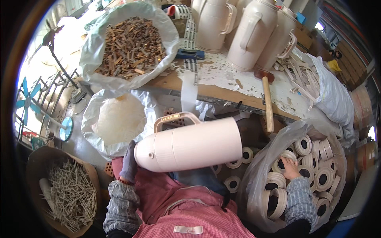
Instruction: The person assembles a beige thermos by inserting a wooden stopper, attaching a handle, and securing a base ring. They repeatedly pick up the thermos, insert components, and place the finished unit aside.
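A pale pink vacuum flask (194, 144) with a looped handle lies sideways across my lap, its wide base to the right. My left hand (129, 162), in a grey-purple glove, is closed round its narrow left end. At the right, my bare right hand (291, 168) reaches into a clear plastic bag (254, 194) full of pale rings with dark centres. Its fingers are curled over the edge of one ring-shaped base part (279, 164), which still lies among several others such as this ring (303, 145).
On the worn workbench (214, 87) stand more flasks (252, 35), a mallet (268, 99), a strip of labels (190, 31) and a sack of small brown pieces (131, 47). Below are a white bag (119, 119) and a carton of thin sticks (73, 194). A sack of pale handles (333, 95) leans right.
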Tool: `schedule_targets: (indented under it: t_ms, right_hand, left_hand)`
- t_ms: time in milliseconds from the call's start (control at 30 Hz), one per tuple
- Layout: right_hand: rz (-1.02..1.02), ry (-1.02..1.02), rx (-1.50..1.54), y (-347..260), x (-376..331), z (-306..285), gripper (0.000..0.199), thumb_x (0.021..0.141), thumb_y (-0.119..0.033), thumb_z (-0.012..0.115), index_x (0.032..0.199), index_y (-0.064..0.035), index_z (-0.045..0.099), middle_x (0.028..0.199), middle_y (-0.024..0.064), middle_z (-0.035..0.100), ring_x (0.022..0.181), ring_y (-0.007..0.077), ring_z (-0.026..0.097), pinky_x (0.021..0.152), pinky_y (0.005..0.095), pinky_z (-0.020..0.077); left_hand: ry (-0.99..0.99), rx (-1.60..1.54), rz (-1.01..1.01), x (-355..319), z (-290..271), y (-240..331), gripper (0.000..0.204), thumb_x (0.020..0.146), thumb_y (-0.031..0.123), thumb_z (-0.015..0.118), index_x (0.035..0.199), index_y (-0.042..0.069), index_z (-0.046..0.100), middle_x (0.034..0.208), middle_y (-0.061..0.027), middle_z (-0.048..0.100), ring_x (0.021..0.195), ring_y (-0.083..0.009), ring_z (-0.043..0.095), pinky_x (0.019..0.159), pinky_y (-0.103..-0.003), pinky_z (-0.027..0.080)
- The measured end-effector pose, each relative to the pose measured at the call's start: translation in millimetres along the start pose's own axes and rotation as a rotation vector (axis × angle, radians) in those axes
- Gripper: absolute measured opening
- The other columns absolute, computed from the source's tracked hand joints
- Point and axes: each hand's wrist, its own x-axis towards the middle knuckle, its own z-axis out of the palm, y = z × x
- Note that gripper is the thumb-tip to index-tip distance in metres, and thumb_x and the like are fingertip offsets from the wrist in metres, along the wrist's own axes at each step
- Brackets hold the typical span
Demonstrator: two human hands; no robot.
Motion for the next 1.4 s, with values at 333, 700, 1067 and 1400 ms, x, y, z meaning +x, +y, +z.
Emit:
schedule_targets:
  t_ms: [333, 700, 1067, 1400]
  right_hand:
    - [0.219, 0.231, 0.041, 23, -30, -14, 0.062, 0.068, -0.017, 0.073, 0.126, -0.0091, 0.055, 0.120, 0.0203, 0.057, 0.111, 0.0395, 0.054, 0.091, 0.0484, 0.0452]
    - [-0.604, 0.735, 1.120, -270, 10, -173, 0.045, 0.081, -0.020, 0.060, 0.120, 0.0028, 0.059, 0.108, 0.0087, 0.059, 0.098, 0.0190, 0.057, 0.082, 0.0312, 0.0481]
    - [-1.416, 0.922, 0.757, -368, 55, -187, 0.041, 0.068, -0.014, 0.075, 0.106, 0.0010, 0.066, 0.103, 0.0201, 0.065, 0.078, 0.0347, 0.062, 0.071, 0.0398, 0.0526]
    - [-0.624, 0.249, 1.616, -381, 96, -141, 0.028, 0.094, -0.022, 0.055, 0.109, 0.0002, 0.063, 0.099, 0.0075, 0.067, 0.084, 0.0131, 0.062, 0.072, 0.0259, 0.0501]
  left_hand:
    - [-0.066, 0.030, -0.053, -42, -42, 12, 0.054, 0.101, 0.051, 0.033, 0.112, 0.006, 0.060, 0.075, -0.0067, 0.065, 0.051, -0.0175, 0.057, 0.042, -0.029, 0.044]
    - [-0.097, -0.446, 0.054, -70, -23, 7, 0.029, 0.104, 0.027, 0.035, 0.114, 0.006, 0.053, 0.104, -0.0102, 0.063, 0.100, -0.0185, 0.060, 0.085, -0.032, 0.050]
    - [0.038, 0.911, 0.649, -122, -95, 10, 0.043, 0.094, 0.019, 0.056, 0.133, 0.007, 0.046, 0.122, -0.0115, 0.060, 0.102, -0.0259, 0.064, 0.080, -0.038, 0.056]
    - [0.639, 0.463, 1.103, -143, -60, 105, 0.038, 0.094, 0.032, 0.047, 0.114, 0.003, 0.059, 0.109, -0.0132, 0.064, 0.099, -0.0277, 0.059, 0.091, -0.037, 0.045]
